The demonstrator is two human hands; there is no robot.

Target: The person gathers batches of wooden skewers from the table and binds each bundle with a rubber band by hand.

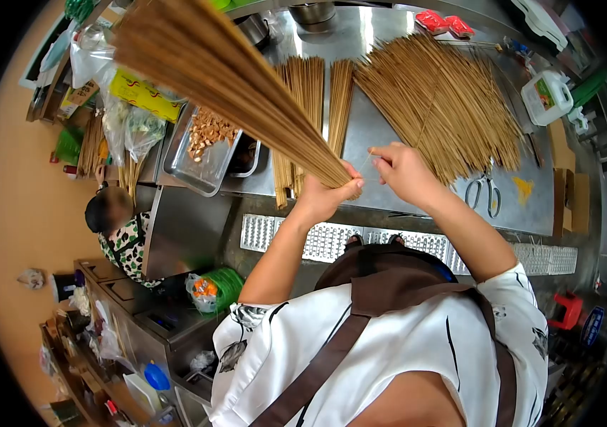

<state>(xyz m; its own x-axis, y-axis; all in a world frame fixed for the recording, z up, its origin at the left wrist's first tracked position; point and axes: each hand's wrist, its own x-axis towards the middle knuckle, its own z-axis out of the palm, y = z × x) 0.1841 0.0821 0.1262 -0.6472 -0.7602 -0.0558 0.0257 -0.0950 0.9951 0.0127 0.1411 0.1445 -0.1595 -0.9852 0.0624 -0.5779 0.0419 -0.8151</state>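
Long brown sticks, gathered in a bundle (246,92), rise toward the camera, their wide upper end blurred and their narrow lower end gripped by the person's left hand (320,199). At the far left, a co-worker (127,238) in dark headgear and a green, black and white patterned top is beside a metal counter. Clear plastic bags (115,117) and a yellow packet (143,96) are above the co-worker; a green mesh bag (226,288) is to the right, near a clear bag of orange pieces (205,287). Next comes a metal tray (200,174) of brown chunks (211,132), partly covered by the raised bundle. The left fingers are closed round the bundle, thumb near its lower end. Behind it, shorter-looking groups of sticks (340,92) lie on the metal tabletop (364,128). The right hand (408,174) is just beside the left, apart from the bundle, with thumb and forefinger close together; whether they pinch anything cannot be told. Farther right, a broad loose pile of sticks (438,107) fans out, with 2 red packets (433,21) beyond it and scissors (485,193) at its near edge. Right of these are a yellow patch (524,188) and a white jug (546,96).
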